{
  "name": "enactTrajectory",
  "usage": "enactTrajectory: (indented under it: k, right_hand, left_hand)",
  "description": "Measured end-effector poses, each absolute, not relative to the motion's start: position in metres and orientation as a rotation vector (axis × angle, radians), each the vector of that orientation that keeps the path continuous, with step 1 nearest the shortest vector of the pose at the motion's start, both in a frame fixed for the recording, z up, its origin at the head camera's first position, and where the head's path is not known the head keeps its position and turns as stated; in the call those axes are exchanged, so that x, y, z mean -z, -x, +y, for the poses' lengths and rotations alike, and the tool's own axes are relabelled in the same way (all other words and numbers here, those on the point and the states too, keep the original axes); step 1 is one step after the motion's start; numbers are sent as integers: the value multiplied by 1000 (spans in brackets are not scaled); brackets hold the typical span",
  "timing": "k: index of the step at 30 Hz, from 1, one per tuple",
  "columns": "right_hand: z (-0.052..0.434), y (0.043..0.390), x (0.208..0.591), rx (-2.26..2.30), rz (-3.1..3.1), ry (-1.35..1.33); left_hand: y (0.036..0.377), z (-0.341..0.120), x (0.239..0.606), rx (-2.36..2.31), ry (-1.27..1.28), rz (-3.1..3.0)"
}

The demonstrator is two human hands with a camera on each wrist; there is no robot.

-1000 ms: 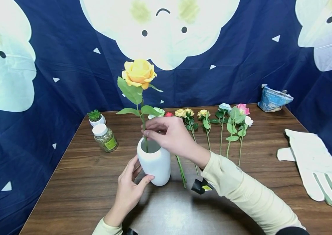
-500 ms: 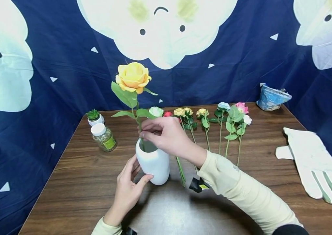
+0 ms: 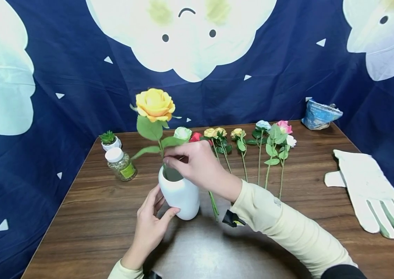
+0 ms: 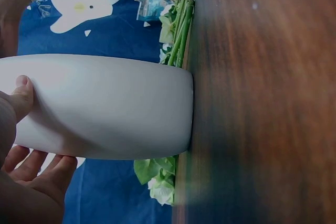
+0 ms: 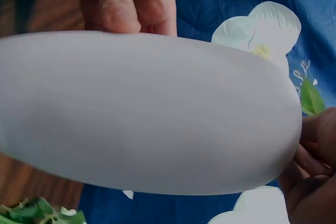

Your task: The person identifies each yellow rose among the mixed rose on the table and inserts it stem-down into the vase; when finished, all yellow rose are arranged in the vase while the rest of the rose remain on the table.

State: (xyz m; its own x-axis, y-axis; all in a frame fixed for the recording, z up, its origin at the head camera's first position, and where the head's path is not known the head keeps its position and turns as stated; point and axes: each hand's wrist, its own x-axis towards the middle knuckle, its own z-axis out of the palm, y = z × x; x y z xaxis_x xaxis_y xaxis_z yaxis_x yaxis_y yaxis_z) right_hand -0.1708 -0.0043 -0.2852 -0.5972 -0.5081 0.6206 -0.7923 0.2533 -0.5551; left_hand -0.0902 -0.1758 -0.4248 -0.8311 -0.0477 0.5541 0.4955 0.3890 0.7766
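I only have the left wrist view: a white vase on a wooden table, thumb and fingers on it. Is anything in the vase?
Observer: Yes. A yellow artificial rose stands in the smooth white ceramic vase, stem down its mouth.
Operator: Is the other hand involved?
Observer: The right hand pinches the rose's stem just above the rim, while the left hand holds the vase low on its side.
Operator: What lies past the green stems?
Observer: A row of smaller artificial flowers lying flat, and a white work glove at the brown wooden table's right edge.

A wooden table (image 3: 89, 228) carries vase (image 3: 179, 193), flowers (image 3: 252, 149), jar (image 3: 121, 164), glove (image 3: 371, 190).
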Motion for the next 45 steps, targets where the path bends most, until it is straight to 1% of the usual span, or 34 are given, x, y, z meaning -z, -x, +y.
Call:
enactTrajectory:
  k: [5,9,11,14,18,23,34,45]
  right_hand:
    - [4,167,287,-1033,-2104,-1239]
    - [20,168,286,-1044,-2087,-1207]
    - [32,171,284,-1174,-2134,-1124]
    - [54,178,281,-1540,-2191,-940]
    - [85,191,283,-1961,-2085,-778]
    - [113,203,293,-2160,-1984,-649]
    - [148,221,323,-2256,-2071,-449]
    - [163,236,343,-2174,-2232,-301]
  left_hand:
    - [91,-176,425,1449,388,-2156]
    - [91,-176,426,1450,395,-2145]
    - [91,-176,427,1451,397,-2140]
    - [92,-176,427,1453,403,-2132]
    - [92,-176,426,1460,406,-2127]
    - [91,-176,426,1458,400,-2131]
    - [91,-176,425,1467,402,-2136]
    - [91,-175,425,1458,416,-2126]
